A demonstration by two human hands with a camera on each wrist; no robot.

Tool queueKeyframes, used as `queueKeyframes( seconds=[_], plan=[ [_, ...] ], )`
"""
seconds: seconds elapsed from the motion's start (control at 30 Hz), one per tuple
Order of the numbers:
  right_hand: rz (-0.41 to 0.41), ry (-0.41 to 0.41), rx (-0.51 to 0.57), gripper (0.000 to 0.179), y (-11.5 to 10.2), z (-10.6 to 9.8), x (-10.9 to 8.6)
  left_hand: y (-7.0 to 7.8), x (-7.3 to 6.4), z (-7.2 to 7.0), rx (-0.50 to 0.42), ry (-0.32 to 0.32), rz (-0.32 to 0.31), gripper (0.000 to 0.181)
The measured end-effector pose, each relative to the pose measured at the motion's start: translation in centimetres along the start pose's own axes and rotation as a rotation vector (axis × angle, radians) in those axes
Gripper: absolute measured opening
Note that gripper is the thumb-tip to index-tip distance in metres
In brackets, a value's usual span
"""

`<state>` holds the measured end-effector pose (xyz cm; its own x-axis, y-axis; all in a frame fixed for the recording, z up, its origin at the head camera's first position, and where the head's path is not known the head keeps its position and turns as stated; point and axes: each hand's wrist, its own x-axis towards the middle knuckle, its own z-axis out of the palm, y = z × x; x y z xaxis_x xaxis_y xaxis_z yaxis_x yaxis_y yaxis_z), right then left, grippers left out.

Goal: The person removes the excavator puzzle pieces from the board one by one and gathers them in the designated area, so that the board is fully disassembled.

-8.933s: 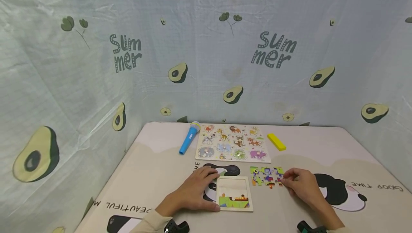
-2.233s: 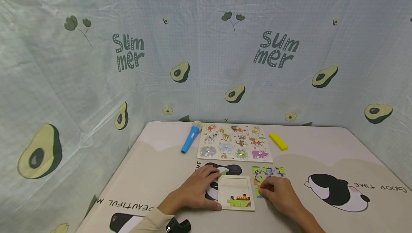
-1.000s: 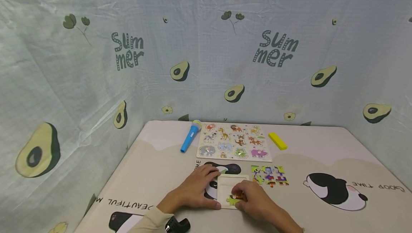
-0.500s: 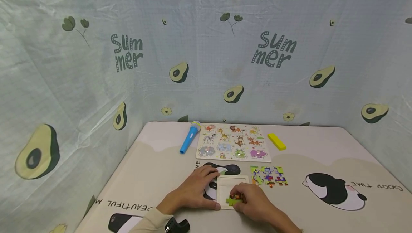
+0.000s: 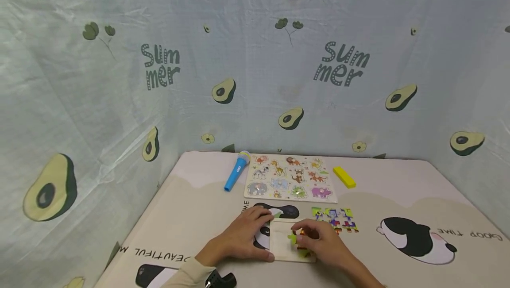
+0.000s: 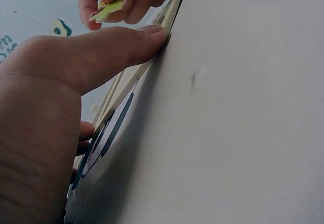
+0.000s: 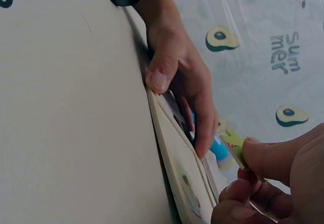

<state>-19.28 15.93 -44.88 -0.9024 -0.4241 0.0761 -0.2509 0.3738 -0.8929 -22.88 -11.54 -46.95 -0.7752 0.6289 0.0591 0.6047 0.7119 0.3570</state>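
Note:
My right hand (image 5: pixel 324 241) pinches a green jigsaw piece (image 5: pixel 292 238) between thumb and fingers, raised above the shallow wooden puzzle tray (image 5: pixel 280 246). In the left wrist view the jigsaw piece (image 6: pixel 112 8) shows tilted, clear of the tray. My left hand (image 5: pixel 243 235) grips the tray's left side, thumb at the near corner and fingers by the far corner. The right wrist view shows a coloured patch (image 7: pixel 189 189) still inside the tray; my right hand partly covers that spot in the head view. Several loose jigsaw pieces (image 5: pixel 332 215) lie grouped behind the tray to the right.
An animal puzzle board (image 5: pixel 290 177) lies at the back of the table. Beside it on the left is a blue toy microphone (image 5: pixel 237 171), and on the right a yellow block (image 5: pixel 344 177). A printed cloth (image 5: pixel 255 67) hangs behind the table.
From beside the loose pieces, my right hand came over the tray, took hold of a green jigsaw piece lying in it and lifted it. My left hand stayed at the tray.

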Motion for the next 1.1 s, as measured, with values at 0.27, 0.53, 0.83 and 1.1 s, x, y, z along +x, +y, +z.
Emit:
queueKeyframes(
  seconds=[0.27,0.53,0.83,1.1],
  plan=[
    [0.055,0.115,-0.002,0.017,0.2,-2.1,-1.0,0.1,-0.1,0.0,0.008,0.001,0.0,0.098],
    [0.116,0.223,-0.003,0.017,0.7,-3.8,-1.9,0.2,-0.2,0.0,0.003,0.007,0.004,0.098],
    [0.239,0.368,-0.057,0.014,1.7,-5.5,-2.9,0.2,-0.3,-0.1,-0.008,0.009,0.016,0.098],
    [0.295,0.388,-0.044,0.011,2.6,-6.1,-3.1,0.0,-0.2,0.1,-0.003,0.021,0.03,0.098]
  ],
)
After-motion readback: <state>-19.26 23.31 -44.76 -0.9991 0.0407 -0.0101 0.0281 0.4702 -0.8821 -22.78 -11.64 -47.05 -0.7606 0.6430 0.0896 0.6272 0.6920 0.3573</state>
